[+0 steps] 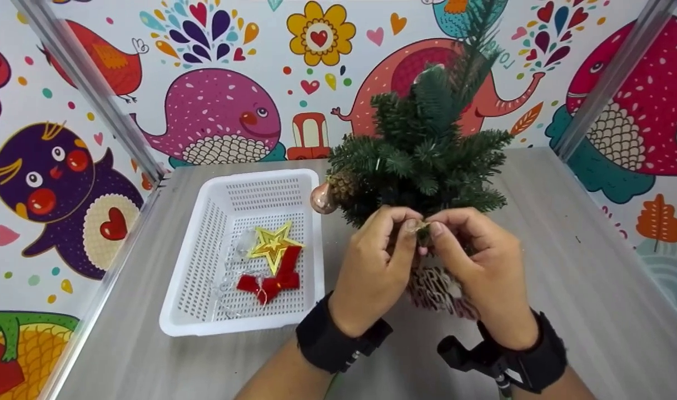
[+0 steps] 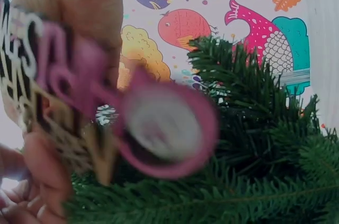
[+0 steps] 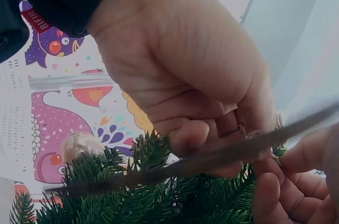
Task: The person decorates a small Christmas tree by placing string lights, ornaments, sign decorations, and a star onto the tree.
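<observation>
At the front of a small green Christmas tree (image 1: 422, 161), my left hand (image 1: 377, 266) and right hand (image 1: 480, 266) meet fingertip to fingertip. Both pinch a thin, gold-coloured string (image 1: 423, 225), partly covered by the fingers, beside a green sprig. Just below them hangs a flat cut-out ornament (image 1: 438, 291). The left wrist view shows its pink and gold lettering (image 2: 79, 65) and a pink ring, blurred. Seen edge-on in the right wrist view, the ornament (image 3: 201, 163) is a thin brown strip across the fingers.
Left of the tree stands a white plastic basket (image 1: 174, 300) holding a gold star (image 1: 274, 244), a red velvet bow (image 1: 269, 286) and clear pieces. A shiny pinkish bauble (image 1: 323, 199) and a pine cone (image 1: 344, 184) hang on the tree's left side. Patterned walls (image 1: 222, 111) enclose the table.
</observation>
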Motion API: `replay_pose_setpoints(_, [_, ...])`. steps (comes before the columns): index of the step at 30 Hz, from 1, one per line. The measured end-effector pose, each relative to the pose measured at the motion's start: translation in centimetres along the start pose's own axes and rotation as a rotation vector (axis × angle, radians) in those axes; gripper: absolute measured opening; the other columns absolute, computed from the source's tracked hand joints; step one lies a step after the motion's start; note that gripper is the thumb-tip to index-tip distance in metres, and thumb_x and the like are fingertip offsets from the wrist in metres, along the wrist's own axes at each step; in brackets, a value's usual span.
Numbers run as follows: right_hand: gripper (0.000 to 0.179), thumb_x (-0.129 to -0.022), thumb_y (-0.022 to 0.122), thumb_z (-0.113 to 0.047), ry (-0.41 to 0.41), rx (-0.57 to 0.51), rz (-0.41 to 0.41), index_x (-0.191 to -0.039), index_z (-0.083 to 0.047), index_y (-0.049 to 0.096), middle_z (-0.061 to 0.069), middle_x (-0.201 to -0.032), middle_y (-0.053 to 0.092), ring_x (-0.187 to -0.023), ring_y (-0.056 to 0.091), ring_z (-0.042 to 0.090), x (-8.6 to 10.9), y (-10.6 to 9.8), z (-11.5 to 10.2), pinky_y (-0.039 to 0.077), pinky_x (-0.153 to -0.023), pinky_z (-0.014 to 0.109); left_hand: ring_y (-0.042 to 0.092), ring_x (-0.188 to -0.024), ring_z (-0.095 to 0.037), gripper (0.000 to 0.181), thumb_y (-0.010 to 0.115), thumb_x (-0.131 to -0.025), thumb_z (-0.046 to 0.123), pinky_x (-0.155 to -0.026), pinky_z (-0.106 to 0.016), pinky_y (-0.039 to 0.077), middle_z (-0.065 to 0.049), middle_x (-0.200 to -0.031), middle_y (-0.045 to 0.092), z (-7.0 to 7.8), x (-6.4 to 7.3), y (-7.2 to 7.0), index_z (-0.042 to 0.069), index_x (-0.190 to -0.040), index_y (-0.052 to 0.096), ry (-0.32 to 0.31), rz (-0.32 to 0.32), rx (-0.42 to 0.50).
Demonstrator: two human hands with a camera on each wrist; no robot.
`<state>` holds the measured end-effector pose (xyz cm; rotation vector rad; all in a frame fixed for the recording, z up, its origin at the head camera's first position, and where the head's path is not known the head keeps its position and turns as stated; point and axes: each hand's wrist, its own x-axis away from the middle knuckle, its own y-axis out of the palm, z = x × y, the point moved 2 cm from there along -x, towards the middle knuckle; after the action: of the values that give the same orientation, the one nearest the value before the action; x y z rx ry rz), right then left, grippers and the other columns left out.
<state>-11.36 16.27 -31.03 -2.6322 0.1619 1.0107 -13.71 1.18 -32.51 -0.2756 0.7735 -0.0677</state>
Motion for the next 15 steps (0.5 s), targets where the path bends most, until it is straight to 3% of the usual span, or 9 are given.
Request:
replay_pose_setpoints(8, [0.017, -0.100, 0.061, 0.005, -0.004, -0.012, -0.024, -0.104, -0.008, 0.072, 0.004, -0.085, 0.069, -0.066, 0.061, 0.010, 0.24, 0.48, -0.02, 0.047, -0.058, 0.022, 0.062, -0.084, -0.010, 0.012, 0.057, -0.107, 0.014, -0.073, -0.026, 0.054, -0.003, -0.098, 0.068, 0.24, 0.46, -0.61, 0.007, -0.107, 0.067, -0.039, 0.011, -0.053])
replay_pose_setpoints(15, [0.022, -0.100, 0.063, 0.002, -0.022, 0.046, -0.047, -0.114, -0.012, 0.072, 0.001, -0.091, 0.069, -0.070, 0.059, 0.008, 0.65, -0.34, -0.08, 0.045, -0.062, 0.024, 0.066, -0.087, -0.009, 0.012, 0.061, -0.104, 0.010, -0.074, -0.024, 0.056, -0.005, -0.103, 0.071, 0.44, 0.51, -0.35, 0.006, -0.112, 0.069, 0.023, 0.010, -0.095])
